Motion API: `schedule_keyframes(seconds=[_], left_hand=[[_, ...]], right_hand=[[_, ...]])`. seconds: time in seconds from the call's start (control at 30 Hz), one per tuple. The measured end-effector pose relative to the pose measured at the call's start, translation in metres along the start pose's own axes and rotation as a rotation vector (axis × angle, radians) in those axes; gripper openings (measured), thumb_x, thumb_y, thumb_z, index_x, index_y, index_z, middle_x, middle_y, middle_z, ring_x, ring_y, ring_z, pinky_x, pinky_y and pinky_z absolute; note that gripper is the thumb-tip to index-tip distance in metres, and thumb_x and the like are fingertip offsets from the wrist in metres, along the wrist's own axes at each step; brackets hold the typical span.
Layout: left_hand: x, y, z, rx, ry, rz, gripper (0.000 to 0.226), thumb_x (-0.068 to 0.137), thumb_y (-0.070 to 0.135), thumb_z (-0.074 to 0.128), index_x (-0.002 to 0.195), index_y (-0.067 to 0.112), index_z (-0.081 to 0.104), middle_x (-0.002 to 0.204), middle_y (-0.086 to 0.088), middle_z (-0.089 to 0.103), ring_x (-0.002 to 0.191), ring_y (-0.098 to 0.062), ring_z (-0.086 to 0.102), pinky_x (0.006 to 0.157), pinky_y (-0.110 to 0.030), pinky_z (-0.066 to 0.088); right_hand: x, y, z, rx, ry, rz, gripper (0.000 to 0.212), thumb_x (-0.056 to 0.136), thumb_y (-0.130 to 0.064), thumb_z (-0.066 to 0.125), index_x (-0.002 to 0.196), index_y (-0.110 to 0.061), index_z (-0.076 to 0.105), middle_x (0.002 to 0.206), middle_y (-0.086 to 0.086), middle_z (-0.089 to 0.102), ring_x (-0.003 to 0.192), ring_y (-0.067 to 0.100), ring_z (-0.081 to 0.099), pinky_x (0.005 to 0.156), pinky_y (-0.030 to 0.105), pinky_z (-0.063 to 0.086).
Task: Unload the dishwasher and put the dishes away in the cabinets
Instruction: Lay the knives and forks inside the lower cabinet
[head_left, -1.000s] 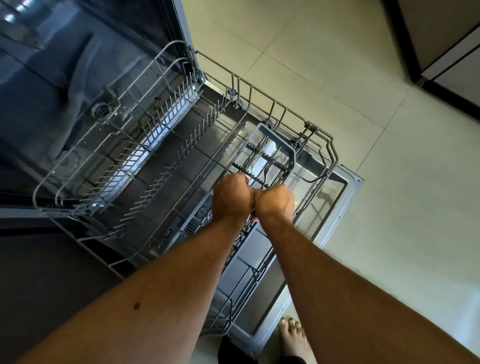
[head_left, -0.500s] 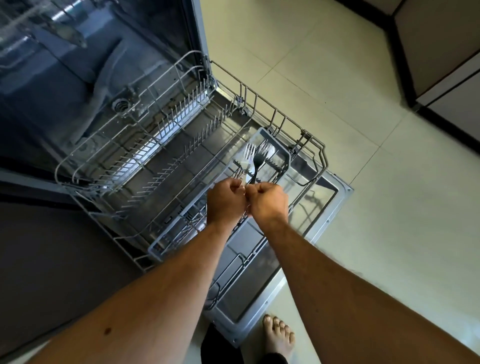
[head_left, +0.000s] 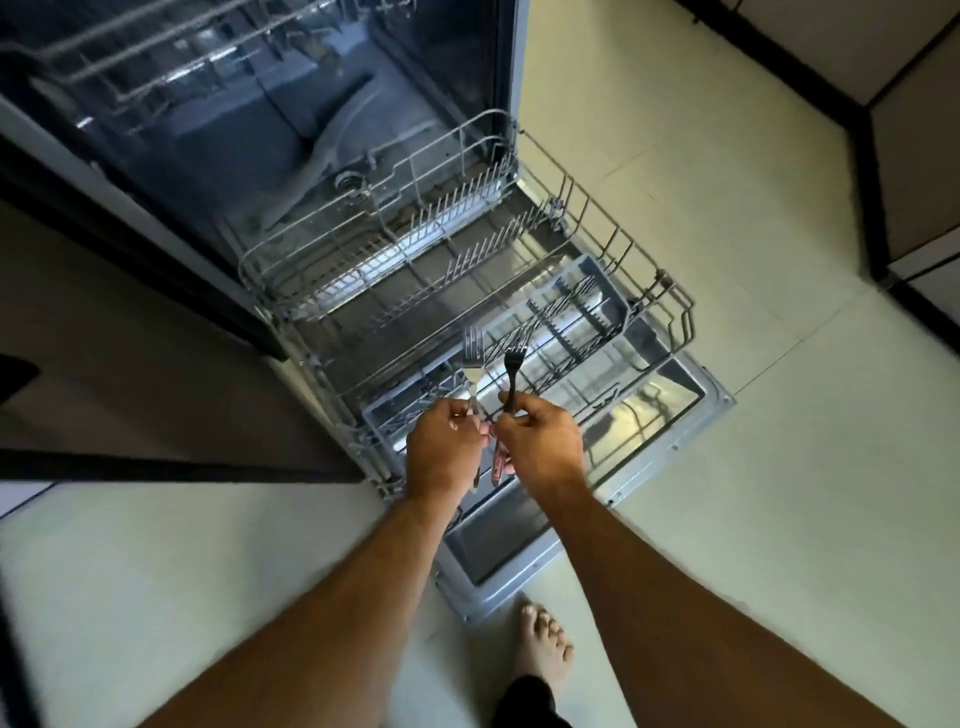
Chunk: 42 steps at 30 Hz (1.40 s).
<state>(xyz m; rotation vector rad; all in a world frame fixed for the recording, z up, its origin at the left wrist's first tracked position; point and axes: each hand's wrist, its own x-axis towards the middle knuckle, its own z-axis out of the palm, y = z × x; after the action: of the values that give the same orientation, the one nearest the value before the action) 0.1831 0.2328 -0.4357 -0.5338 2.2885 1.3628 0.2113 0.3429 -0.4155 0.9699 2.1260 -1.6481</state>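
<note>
Above the cutlery basket (head_left: 582, 312) of the pulled-out lower rack (head_left: 670, 306), the left hand (head_left: 444, 447) pinched one pale fork (head_left: 474, 358) and the right hand (head_left: 540, 441) one dark fork (head_left: 514, 364), both tines-up, fingers curled round the handles. Two forks were thus lifted clear, one per hand; the rack beside the basket appeared bare. Unloading seemed near its end, and the next move called for carrying both forks to a cabinet.

Shiny metal forks (head_left: 474, 364) — coated wire rack (head_left: 613, 234), glossy tiled floor (head_left: 727, 519).
</note>
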Motion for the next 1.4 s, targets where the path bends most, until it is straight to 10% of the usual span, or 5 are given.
schedule_keyframes(seconds=[0.33,0.67,0.97,1.1,1.4], left_hand=[[-0.084,-0.062,-0.08,0.048,0.036,0.005,0.012,0.087,0.016,0.056,0.093,0.019,0.067,0.087,0.002,0.072,0.073,-0.008,0.067,0.052,-0.014,0.046],[-0.164,-0.157,-0.228,0.173,0.163,-0.041,0.017,0.098,0.029,0.047,0.1,0.023,0.063,0.093,0.004,0.067,0.083,-0.014,0.064,0.072,-0.028,0.052],[-0.158,-0.211,-0.349,-0.141,0.317,-0.138,0.02,0.096,0.019,0.048,0.111,0.022,0.061,0.097,0.0,0.07,0.077,-0.012,0.067,0.058,-0.021,0.05],[-0.152,-0.228,-0.372,-0.491,0.303,-0.203,0.016,0.101,0.014,0.044,0.109,0.025,0.053,0.096,-0.01,0.066,0.07,-0.024,0.069,0.066,-0.048,0.062],[-0.04,-0.241,-0.424,-0.437,0.245,-0.176,0.017,0.103,0.021,0.039,0.111,0.013,0.051,0.082,-0.007,0.055,0.056,-0.013,0.048,0.039,-0.018,0.036]], right_hand=[[-0.096,0.023,0.064,0.005,-0.018,0.021,0.012,0.089,-0.013,0.069,0.096,-0.023,0.069,0.068,-0.005,0.07,0.048,0.003,0.063,0.047,0.017,0.053],[-0.215,0.032,0.192,-0.153,-0.311,-0.054,0.017,0.09,-0.006,0.064,0.101,-0.018,0.067,0.075,0.003,0.072,0.054,0.011,0.067,0.054,0.029,0.059],[-0.256,-0.013,0.314,-0.201,-0.465,-0.148,0.02,0.092,-0.009,0.062,0.109,-0.018,0.066,0.088,0.008,0.073,0.062,0.015,0.071,0.055,0.027,0.059],[-0.254,-0.015,0.346,-0.33,-0.483,-0.273,0.026,0.09,-0.011,0.059,0.112,-0.023,0.068,0.089,0.004,0.073,0.061,0.012,0.07,0.053,0.019,0.055],[-0.183,-0.042,0.436,-0.269,-0.505,-0.192,0.027,0.093,-0.008,0.06,0.118,-0.017,0.067,0.08,0.006,0.072,0.062,0.016,0.071,0.059,0.03,0.061]])
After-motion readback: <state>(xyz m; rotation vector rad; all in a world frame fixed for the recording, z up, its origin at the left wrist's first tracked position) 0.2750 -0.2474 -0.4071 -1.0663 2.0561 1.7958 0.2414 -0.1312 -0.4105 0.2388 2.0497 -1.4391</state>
